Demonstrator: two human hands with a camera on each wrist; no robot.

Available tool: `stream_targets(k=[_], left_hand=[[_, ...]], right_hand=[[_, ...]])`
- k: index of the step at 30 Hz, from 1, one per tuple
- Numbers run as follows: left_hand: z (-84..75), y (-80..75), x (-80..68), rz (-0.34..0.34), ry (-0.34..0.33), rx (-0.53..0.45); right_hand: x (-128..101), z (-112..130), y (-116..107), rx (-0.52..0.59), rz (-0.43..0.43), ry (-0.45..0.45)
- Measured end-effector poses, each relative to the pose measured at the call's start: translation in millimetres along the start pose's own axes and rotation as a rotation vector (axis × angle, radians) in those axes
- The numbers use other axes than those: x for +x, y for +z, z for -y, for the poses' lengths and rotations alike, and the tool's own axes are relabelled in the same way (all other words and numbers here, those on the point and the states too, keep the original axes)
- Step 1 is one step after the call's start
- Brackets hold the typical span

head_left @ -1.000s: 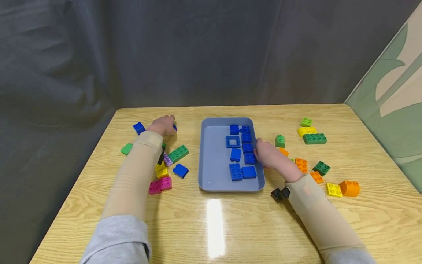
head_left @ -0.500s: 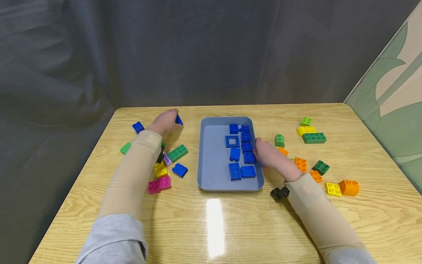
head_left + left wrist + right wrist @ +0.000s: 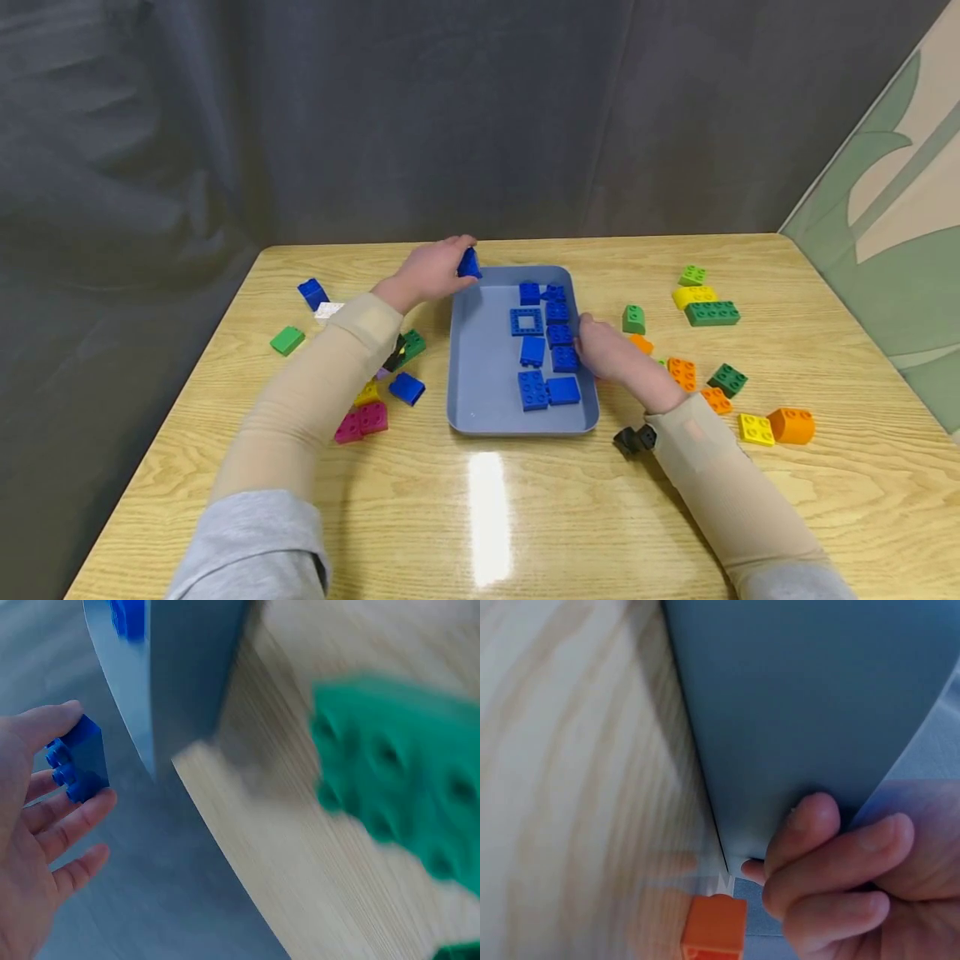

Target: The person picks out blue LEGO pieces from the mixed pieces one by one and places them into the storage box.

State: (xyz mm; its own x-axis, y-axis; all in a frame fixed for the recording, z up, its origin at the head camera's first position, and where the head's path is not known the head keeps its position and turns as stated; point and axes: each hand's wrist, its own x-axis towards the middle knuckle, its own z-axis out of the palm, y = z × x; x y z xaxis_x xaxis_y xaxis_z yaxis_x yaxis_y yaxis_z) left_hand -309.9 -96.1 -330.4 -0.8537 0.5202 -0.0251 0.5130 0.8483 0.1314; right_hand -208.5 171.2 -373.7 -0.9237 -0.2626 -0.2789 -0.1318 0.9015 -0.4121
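My left hand (image 3: 431, 271) holds a small blue brick (image 3: 469, 263) between thumb and fingertips over the far left corner of the grey-blue tray (image 3: 480, 367). The left wrist view shows that blue brick (image 3: 79, 759) in the fingers, beside the tray's wall (image 3: 191, 667). Several blue bricks (image 3: 546, 346) lie in the tray's right half. My right hand (image 3: 603, 352) grips the tray's right rim, fingers curled over the tray's edge (image 3: 727, 847) in the right wrist view.
Left of the tray lie a blue brick (image 3: 408, 388), pink bricks (image 3: 363, 422), a green brick (image 3: 287, 340), another blue one (image 3: 312, 293) and a white piece (image 3: 327, 311). To the right sit green (image 3: 711, 313), yellow (image 3: 756, 429) and orange bricks (image 3: 791, 425), plus a black piece (image 3: 636, 438).
My left hand has lifted the blue brick from the table's left side and carried it right, to the tray's far left corner. The right hand has stayed on the tray's rim.
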Motion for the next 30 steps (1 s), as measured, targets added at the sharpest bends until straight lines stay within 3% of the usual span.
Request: stream_targets(k=[6, 10, 18, 30], left_hand=[[-33.2, 12.3, 3.5, 0.074, 0.121, 0.08], [-41.8, 23.0, 6.1, 0.113, 0.158, 0.124], [-41.2, 37.6, 12.2, 0.178, 0.134, 0.191], [-37.5, 40.6, 17.8, 0.218, 0.053, 0.14]], right_hand=[[2.3, 1.3, 2.3, -0.007, -0.01, -0.009], [2.7, 2.5, 4.0, -0.019, -0.022, -0.021], [1.8, 4.3, 4.0, -0.025, -0.016, -0.035], [3.5, 2.9, 3.2, -0.012, -0.006, -0.03]])
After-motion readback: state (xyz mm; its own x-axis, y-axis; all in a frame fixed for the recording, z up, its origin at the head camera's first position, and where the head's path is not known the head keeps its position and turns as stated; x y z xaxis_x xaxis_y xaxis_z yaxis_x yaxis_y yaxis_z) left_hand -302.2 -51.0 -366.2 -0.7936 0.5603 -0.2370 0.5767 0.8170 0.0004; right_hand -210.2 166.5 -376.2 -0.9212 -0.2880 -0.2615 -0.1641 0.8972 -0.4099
